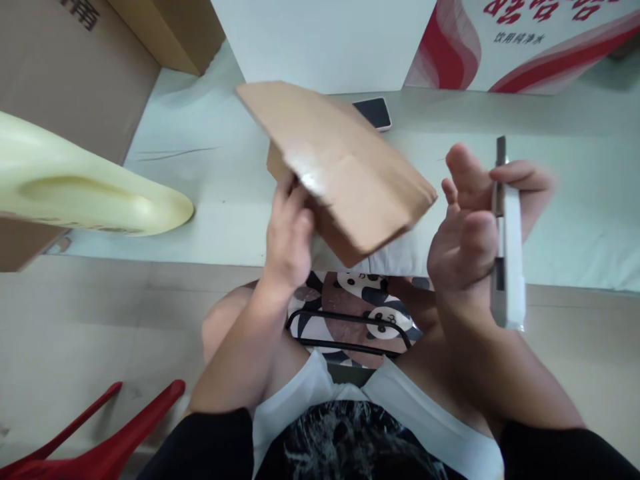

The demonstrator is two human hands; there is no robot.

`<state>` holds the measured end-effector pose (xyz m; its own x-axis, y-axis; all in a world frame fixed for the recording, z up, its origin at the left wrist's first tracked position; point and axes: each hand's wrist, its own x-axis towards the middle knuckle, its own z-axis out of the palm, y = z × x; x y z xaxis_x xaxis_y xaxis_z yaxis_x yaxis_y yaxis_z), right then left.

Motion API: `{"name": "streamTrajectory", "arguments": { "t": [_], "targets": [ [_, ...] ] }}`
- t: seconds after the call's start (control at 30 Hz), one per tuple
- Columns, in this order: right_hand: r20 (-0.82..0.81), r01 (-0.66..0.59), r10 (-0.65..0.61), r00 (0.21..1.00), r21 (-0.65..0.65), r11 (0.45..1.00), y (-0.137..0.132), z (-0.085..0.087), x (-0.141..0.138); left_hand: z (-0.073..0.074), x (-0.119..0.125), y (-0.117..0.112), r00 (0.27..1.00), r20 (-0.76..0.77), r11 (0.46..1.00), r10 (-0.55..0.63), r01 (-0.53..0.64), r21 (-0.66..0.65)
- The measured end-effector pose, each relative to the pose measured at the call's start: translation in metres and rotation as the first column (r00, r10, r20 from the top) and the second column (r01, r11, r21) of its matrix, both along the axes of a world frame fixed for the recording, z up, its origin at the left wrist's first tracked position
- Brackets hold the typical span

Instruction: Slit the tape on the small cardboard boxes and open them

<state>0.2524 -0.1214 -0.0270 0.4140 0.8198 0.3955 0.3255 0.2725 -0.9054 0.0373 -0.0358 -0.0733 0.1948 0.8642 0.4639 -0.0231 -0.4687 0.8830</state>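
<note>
My left hand [289, 240] is closed on the near left edge of a brown cardboard box [345, 167], which is tilted in the air above the pale green surface. Part of the box is smeared by motion, and some of my left fingers are hidden behind it. To the right, my right hand [467, 233] holds a white utility knife [511, 267] upright between its fingers, with the metal blade end pointing away from me. A gap separates the knife from the box.
A pale yellow bottle [100, 193] lies at the left beside a large carton [75, 80]. At the back are a white box [325, 40] and a red-and-white carton [500, 60]. A phone [375, 113] lies behind the cardboard box. A red stool [110, 440] stands lower left.
</note>
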Motion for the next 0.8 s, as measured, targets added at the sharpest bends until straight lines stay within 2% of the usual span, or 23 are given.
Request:
{"name": "streamTrajectory", "arguments": {
  "t": [0.1, 0.17, 0.27, 0.33, 0.47, 0.57, 0.63, 0.7, 0.77, 0.8],
  "targets": [
    [-0.051, 0.128, -0.124, 0.991, 0.093, 0.987, 0.012, -0.015, 0.011, -0.005, -0.007, 0.012, 0.962, 0.227, 0.967, 0.150, -0.096, -0.235],
    [-0.140, 0.136, -0.135, 0.981, -0.008, 0.991, 0.022, -0.028, 0.019, -0.005, -0.007, 0.015, 0.907, 0.348, 0.929, 0.237, -0.106, -0.355],
    [-0.363, 0.044, -0.128, 0.923, -0.230, 0.972, 0.030, -0.045, 0.025, 0.003, -0.005, 0.012, 0.869, 0.410, 0.904, 0.277, -0.091, -0.419],
    [-0.457, -0.050, -0.100, 0.884, -0.304, 0.952, 0.030, -0.051, 0.025, 0.009, -0.004, 0.009, 0.865, 0.409, 0.899, 0.291, -0.101, -0.426],
    [-0.451, -0.139, -0.053, 0.891, -0.381, 0.914, 0.022, -0.057, 0.026, 0.015, -0.008, 0.007, 0.866, 0.438, 0.888, 0.240, -0.014, -0.459],
    [-0.454, -0.259, 0.094, 0.886, -0.316, 0.912, 0.020, -0.060, 0.029, 0.015, -0.011, 0.010, 0.873, 0.444, 0.878, 0.201, 0.040, -0.476],
    [-0.390, -0.374, 0.277, 0.878, -0.200, 0.906, 0.019, -0.060, 0.030, 0.017, -0.008, 0.010, 0.865, 0.441, 0.860, 0.241, 0.021, -0.510],
    [-0.268, -0.474, 0.430, 0.862, -0.127, 0.871, 0.019, -0.059, 0.029, 0.019, -0.004, 0.011, 0.834, 0.459, 0.833, 0.305, -0.001, -0.553],
    [-0.179, -0.488, 0.465, 0.867, -0.118, 0.865, 0.018, -0.059, 0.029, 0.020, -0.001, 0.011, 0.817, 0.466, 0.819, 0.340, -0.014, -0.573],
    [-0.163, -0.461, 0.441, 0.883, -0.117, 0.880, 0.018, -0.060, 0.029, 0.020, 0.000, 0.011, 0.823, 0.455, 0.821, 0.341, -0.025, -0.570]
  ]
}}
